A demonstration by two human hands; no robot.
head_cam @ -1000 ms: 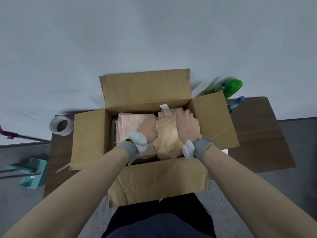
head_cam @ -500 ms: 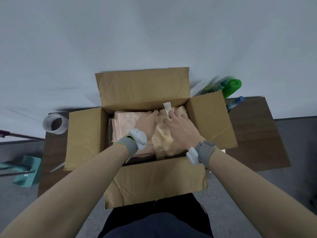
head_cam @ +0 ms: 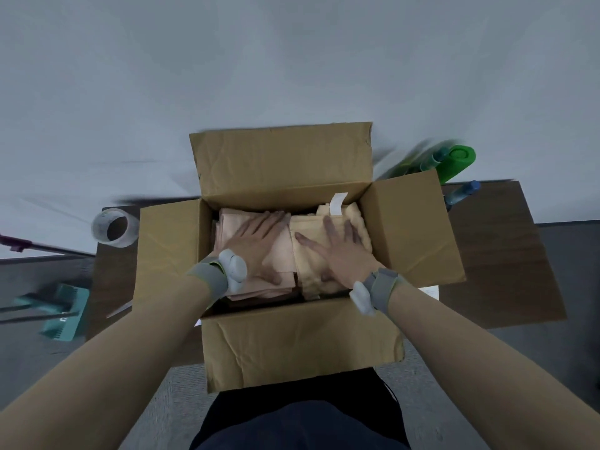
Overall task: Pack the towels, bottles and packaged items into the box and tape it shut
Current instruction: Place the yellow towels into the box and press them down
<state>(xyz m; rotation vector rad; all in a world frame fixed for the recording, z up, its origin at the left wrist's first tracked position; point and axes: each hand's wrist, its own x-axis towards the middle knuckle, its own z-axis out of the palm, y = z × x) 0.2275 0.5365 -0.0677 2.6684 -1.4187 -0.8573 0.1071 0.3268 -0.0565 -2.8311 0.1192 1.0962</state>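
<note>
Both hands lie flat inside the cardboard box (head_cam: 292, 339) on the bench (head_cam: 500, 254), fingers (head_cam: 272, 222) straight and released, gripping nothing: left hand (head_cam: 256, 245) on the pink towels (head_cam: 282, 254), right hand (head_cam: 344, 251) on the beige towels (head_cam: 350, 212). Press evenly to level both stacks, leaving room for the bottles (head_cam: 454, 162) waiting beyond the right flap.

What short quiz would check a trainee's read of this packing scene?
1. True or false: both the left hand and right hand press flat on towels in the box.
2. Where is the tape? A) in the box B) on the table, left of the box C) in a hand
3. Which task items are outside the box, to its right?
Key: 1 true; 2 B; 3 bottles.
</note>
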